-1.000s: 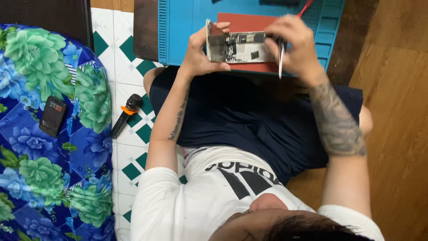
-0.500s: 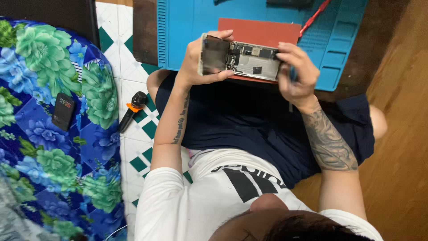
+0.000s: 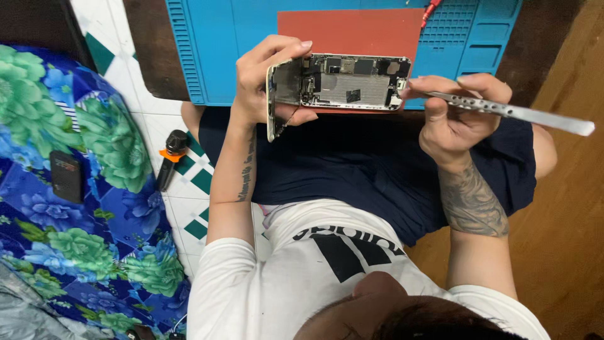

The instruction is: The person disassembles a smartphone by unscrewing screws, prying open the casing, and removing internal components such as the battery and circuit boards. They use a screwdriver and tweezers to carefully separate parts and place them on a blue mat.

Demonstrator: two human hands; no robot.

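While the opened silver smartphone (image 3: 343,85) sits above the lap, the left hand (image 3: 267,79) clamps its hinged screen end. Right of the phone, the right hand (image 3: 456,116) pinches long metal tweezers (image 3: 503,112), tips at its edge. A slip could likely gouge exposed boards. Beyond the phone lies the blue repair mat (image 3: 220,44).

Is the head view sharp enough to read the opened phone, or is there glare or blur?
Head view: evenly lit; opened phone sharp, its boards distinct; the metal pry tool glares white at its far end; fisheye bends the blue mat edges.
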